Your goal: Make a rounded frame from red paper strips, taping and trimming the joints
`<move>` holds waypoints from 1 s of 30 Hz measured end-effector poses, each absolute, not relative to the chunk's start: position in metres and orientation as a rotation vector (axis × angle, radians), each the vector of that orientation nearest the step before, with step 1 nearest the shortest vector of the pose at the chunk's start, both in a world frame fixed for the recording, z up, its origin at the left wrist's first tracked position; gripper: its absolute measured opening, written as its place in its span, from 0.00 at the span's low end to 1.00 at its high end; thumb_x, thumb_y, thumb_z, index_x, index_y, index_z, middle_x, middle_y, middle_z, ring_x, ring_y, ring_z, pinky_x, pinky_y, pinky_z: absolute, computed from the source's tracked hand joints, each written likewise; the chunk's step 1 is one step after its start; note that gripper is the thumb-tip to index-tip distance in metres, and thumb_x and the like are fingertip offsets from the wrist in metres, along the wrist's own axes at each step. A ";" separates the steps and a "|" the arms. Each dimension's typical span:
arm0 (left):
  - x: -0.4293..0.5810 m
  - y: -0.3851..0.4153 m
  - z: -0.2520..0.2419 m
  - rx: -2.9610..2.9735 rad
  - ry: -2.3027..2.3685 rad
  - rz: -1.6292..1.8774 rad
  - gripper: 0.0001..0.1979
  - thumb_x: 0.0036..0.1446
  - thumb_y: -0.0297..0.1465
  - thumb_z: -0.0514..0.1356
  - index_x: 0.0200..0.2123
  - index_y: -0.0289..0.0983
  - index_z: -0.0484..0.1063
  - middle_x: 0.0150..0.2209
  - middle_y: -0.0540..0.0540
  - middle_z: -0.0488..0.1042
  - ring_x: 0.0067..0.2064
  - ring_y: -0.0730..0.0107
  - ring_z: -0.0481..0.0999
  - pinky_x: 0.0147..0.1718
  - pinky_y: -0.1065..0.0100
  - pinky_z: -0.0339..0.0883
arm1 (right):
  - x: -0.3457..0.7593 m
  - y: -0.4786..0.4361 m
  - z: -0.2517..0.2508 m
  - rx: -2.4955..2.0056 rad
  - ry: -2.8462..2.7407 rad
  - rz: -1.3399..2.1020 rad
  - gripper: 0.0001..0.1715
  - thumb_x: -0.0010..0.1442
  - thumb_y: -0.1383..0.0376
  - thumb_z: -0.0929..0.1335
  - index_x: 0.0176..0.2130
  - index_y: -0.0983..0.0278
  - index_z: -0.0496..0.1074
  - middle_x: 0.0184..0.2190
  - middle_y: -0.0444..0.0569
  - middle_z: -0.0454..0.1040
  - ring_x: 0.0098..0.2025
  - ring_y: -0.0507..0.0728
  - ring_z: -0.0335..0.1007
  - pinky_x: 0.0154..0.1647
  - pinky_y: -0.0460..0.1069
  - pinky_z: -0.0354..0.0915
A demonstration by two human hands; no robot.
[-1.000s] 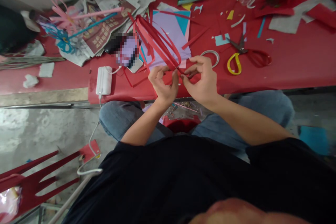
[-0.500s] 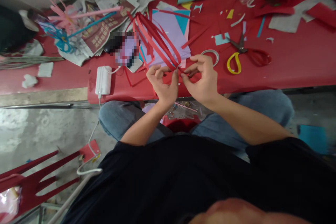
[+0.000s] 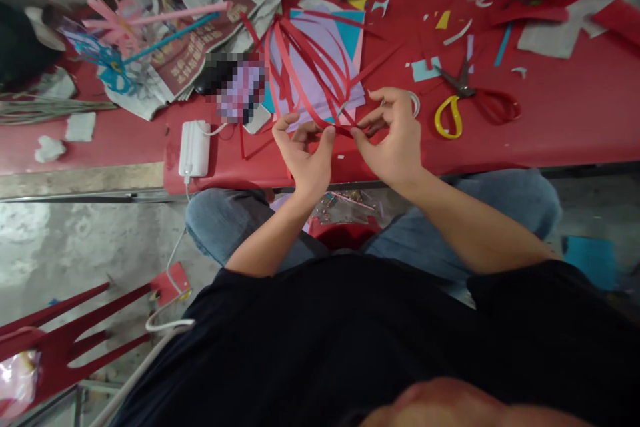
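Observation:
Long red paper strips (image 3: 300, 83) loop up from between my hands over a stack of lilac, blue and pink paper (image 3: 313, 47). My left hand (image 3: 309, 152) pinches the near part of a strip between thumb and fingers. A short way to the right, my right hand (image 3: 391, 137) pinches the same red band, thumb against forefinger. A short stretch of red shows between the two thumbs. Beside the right hand lies a coil of white wire (image 3: 415, 105), partly hidden. Scissors (image 3: 463, 90) with one yellow and one red handle lie open farther right.
A white power bank (image 3: 195, 149) with a cable sits near the left edge. Behind it are crumpled newspaper (image 3: 200, 57) and pink and blue paper flowers (image 3: 117, 73). Paper scraps lie around the scissors. A red chair (image 3: 55, 360) stands at lower left.
My hands have drawn slightly apart, with more red strip showing between the thumbs. The red loops have spread and shifted over the paper stack. The view has shifted a little.

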State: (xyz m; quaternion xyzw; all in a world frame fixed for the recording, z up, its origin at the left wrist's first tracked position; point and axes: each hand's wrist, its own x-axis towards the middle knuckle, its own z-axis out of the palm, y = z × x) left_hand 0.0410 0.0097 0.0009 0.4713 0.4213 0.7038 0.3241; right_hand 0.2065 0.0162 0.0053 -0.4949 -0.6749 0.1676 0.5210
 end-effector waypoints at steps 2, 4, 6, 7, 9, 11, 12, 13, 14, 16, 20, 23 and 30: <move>0.034 0.014 -0.004 1.212 1.098 1.833 0.30 0.66 0.51 0.74 0.59 0.50 0.61 0.41 0.55 0.74 0.43 0.76 0.80 0.49 0.67 0.74 | 0.212 0.022 0.001 -1.232 -1.669 0.431 0.29 0.71 0.51 0.77 0.64 0.53 0.68 0.40 0.42 0.83 0.36 0.59 0.83 0.57 0.66 0.80; 0.026 0.018 -0.009 1.208 1.107 1.825 0.31 0.66 0.52 0.74 0.59 0.50 0.61 0.42 0.54 0.74 0.44 0.76 0.80 0.51 0.67 0.76 | 0.215 0.026 0.001 -1.270 -1.715 0.424 0.27 0.71 0.51 0.77 0.62 0.54 0.70 0.44 0.46 0.83 0.42 0.61 0.84 0.57 0.66 0.81; 0.020 0.021 -0.014 1.218 1.124 1.816 0.32 0.66 0.52 0.74 0.60 0.50 0.60 0.43 0.54 0.74 0.44 0.76 0.80 0.52 0.66 0.77 | 0.217 0.025 0.006 -1.282 -1.736 0.400 0.22 0.72 0.49 0.77 0.57 0.55 0.73 0.48 0.50 0.82 0.48 0.63 0.83 0.58 0.66 0.81; 0.018 0.021 -0.016 1.229 1.141 1.808 0.32 0.66 0.51 0.74 0.60 0.50 0.60 0.44 0.53 0.75 0.44 0.76 0.80 0.52 0.66 0.78 | 0.218 0.024 0.009 -1.276 -1.742 0.412 0.20 0.73 0.48 0.76 0.55 0.55 0.74 0.49 0.51 0.82 0.49 0.63 0.82 0.58 0.65 0.82; 0.016 0.020 -0.018 1.262 1.199 1.771 0.30 0.67 0.49 0.74 0.60 0.51 0.62 0.45 0.52 0.76 0.43 0.75 0.80 0.50 0.66 0.79 | 0.217 0.022 0.017 -1.246 -1.754 0.516 0.18 0.75 0.45 0.74 0.51 0.55 0.75 0.47 0.50 0.82 0.48 0.61 0.82 0.56 0.63 0.83; 0.018 0.017 -0.018 1.302 1.262 1.710 0.26 0.68 0.47 0.74 0.59 0.51 0.64 0.44 0.52 0.76 0.42 0.74 0.80 0.49 0.66 0.79 | 0.215 0.021 0.022 -1.196 -1.763 0.684 0.20 0.77 0.42 0.72 0.48 0.55 0.76 0.41 0.47 0.81 0.42 0.59 0.81 0.50 0.60 0.85; 0.019 0.015 -0.017 1.319 1.285 1.680 0.25 0.69 0.46 0.73 0.58 0.50 0.65 0.43 0.52 0.76 0.42 0.73 0.80 0.48 0.66 0.80 | 0.215 0.021 0.023 -1.171 -1.764 0.763 0.23 0.77 0.40 0.71 0.47 0.56 0.76 0.38 0.46 0.80 0.40 0.58 0.80 0.47 0.59 0.85; 0.021 0.012 -0.016 1.333 1.299 1.658 0.24 0.69 0.45 0.73 0.58 0.50 0.65 0.42 0.52 0.76 0.42 0.73 0.80 0.48 0.66 0.80 | 0.215 0.022 0.024 -1.149 -1.764 0.832 0.25 0.77 0.38 0.70 0.46 0.56 0.76 0.36 0.45 0.79 0.39 0.57 0.79 0.45 0.58 0.85; 0.023 0.010 -0.016 1.345 1.305 1.645 0.23 0.70 0.45 0.73 0.58 0.50 0.66 0.42 0.52 0.76 0.42 0.73 0.81 0.48 0.66 0.81 | 0.215 0.023 0.024 -1.130 -1.762 0.886 0.28 0.77 0.37 0.69 0.45 0.57 0.76 0.35 0.44 0.78 0.37 0.56 0.79 0.43 0.57 0.85; 0.026 0.006 -0.014 1.374 1.303 1.632 0.22 0.70 0.45 0.72 0.58 0.50 0.67 0.42 0.52 0.76 0.42 0.72 0.81 0.49 0.65 0.83 | 0.216 0.028 0.023 -1.112 -1.761 0.965 0.30 0.76 0.34 0.69 0.45 0.57 0.77 0.33 0.44 0.76 0.36 0.56 0.78 0.41 0.56 0.84; 0.030 -0.001 -0.011 1.425 1.325 1.577 0.20 0.71 0.48 0.71 0.56 0.49 0.70 0.44 0.51 0.77 0.47 0.70 0.86 0.51 0.61 0.86 | 0.217 0.036 0.023 -1.116 -1.785 1.054 0.28 0.75 0.37 0.72 0.43 0.57 0.77 0.33 0.42 0.77 0.36 0.53 0.77 0.39 0.52 0.81; 0.030 -0.005 -0.009 1.437 1.359 1.520 0.19 0.71 0.50 0.70 0.56 0.50 0.71 0.46 0.51 0.77 0.50 0.66 0.88 0.54 0.55 0.87 | 0.214 0.039 0.023 -1.067 -1.821 1.052 0.23 0.75 0.42 0.75 0.42 0.56 0.78 0.34 0.42 0.78 0.34 0.51 0.73 0.36 0.48 0.75; 0.032 -0.005 -0.017 1.452 1.195 1.590 0.22 0.72 0.57 0.65 0.57 0.51 0.71 0.51 0.49 0.77 0.50 0.66 0.86 0.50 0.59 0.81 | 0.194 0.031 0.019 -1.130 -1.658 1.146 0.25 0.75 0.40 0.74 0.39 0.56 0.75 0.32 0.43 0.74 0.37 0.55 0.75 0.39 0.53 0.75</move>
